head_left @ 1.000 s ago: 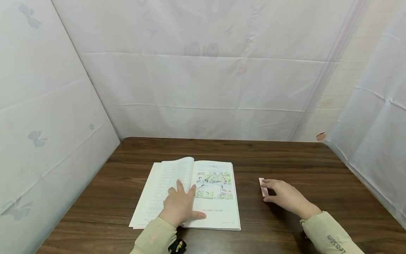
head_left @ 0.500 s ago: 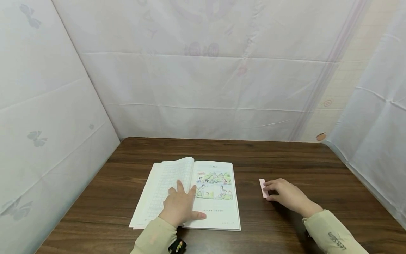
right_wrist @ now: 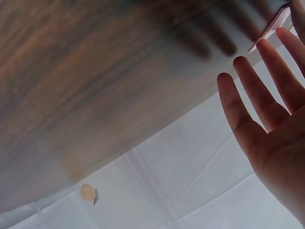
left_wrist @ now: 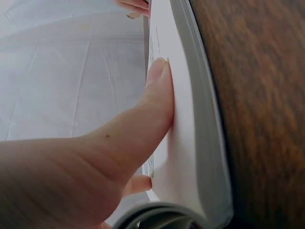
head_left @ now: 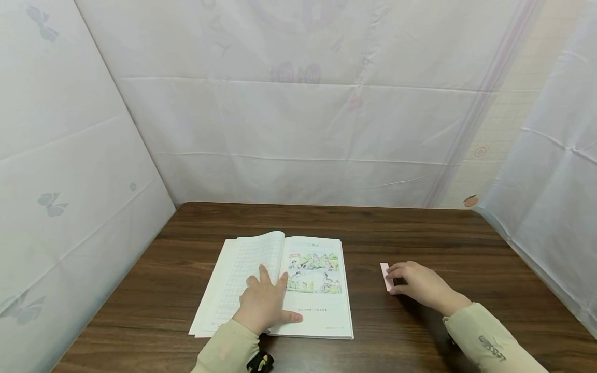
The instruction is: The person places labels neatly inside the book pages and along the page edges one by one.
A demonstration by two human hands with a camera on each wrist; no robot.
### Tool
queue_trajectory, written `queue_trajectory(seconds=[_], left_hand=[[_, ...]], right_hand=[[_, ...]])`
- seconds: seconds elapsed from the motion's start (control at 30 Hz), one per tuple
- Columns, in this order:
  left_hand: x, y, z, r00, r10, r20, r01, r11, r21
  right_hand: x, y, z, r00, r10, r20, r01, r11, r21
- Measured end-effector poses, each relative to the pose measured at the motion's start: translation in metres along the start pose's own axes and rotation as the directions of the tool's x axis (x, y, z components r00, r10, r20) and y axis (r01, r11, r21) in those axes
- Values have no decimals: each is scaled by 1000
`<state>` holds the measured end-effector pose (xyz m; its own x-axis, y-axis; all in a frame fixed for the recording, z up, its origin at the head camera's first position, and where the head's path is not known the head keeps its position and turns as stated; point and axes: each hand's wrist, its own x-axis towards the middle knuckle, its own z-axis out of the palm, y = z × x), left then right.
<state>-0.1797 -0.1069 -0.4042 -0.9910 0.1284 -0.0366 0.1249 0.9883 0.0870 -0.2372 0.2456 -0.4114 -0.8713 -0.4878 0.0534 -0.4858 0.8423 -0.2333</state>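
An open picture book (head_left: pixel 317 316) lies on the table, a grid-lined page on its left side and coloured drawings on its right. My left hand (head_left: pixel 263 303) rests spread across the inner fold, thumb out over the right page. In the left wrist view the thumb (left_wrist: pixel 152 102) lies along the page near the book's edge. To the right, a thin pink strip (head_left: pixel 385 277) lies on the table. My right hand (head_left: pixel 422 285) is beside it, fingertips and thumb tip right at its right edge and near end. The right wrist view shows those fingers (right_wrist: pixel 276 76) mostly extended.
The dark wooden table (head_left: pixel 373 223) is bounded at the back by a pale printed cloth (head_left: pixel 298 129), with more cloth at both sides. Some left-hand pages curl up near the fold. A black wristband (head_left: pixel 260 361) shows below the left sleeve.
My right hand's fingertips have drawn back slightly to the right, so more of the pink strip shows. The strip has shifted slightly toward me. My left hand and the book stay in place.
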Motion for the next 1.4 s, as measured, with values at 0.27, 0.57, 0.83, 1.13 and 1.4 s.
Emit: queue_trajectory(seconds=[0.27,0.57,0.83,1.13,1.4], left_hand=[[0,0,0,1000,-1,-5,1,1000,-9],[0,0,1,1000,-2,-8,2,1000,-9],[0,0,2,1000,0,-12,0,1000,-19],[0,-1,2,1000,-7,-1,7,1000,-17],[0,0,2,1000,-6,-6,6,1000,-9]], right_hand=[[2,-1,0,999,-47,-17,46,996,-70],[3,-2,-6,998,-47,36,48,998,-34],[4,-2,-5,998,-57,11,57,996,-70],[11,-2,1,997,-4,-78,0,998,-55],[23,5,4,996,60,-58,-55,994,89]])
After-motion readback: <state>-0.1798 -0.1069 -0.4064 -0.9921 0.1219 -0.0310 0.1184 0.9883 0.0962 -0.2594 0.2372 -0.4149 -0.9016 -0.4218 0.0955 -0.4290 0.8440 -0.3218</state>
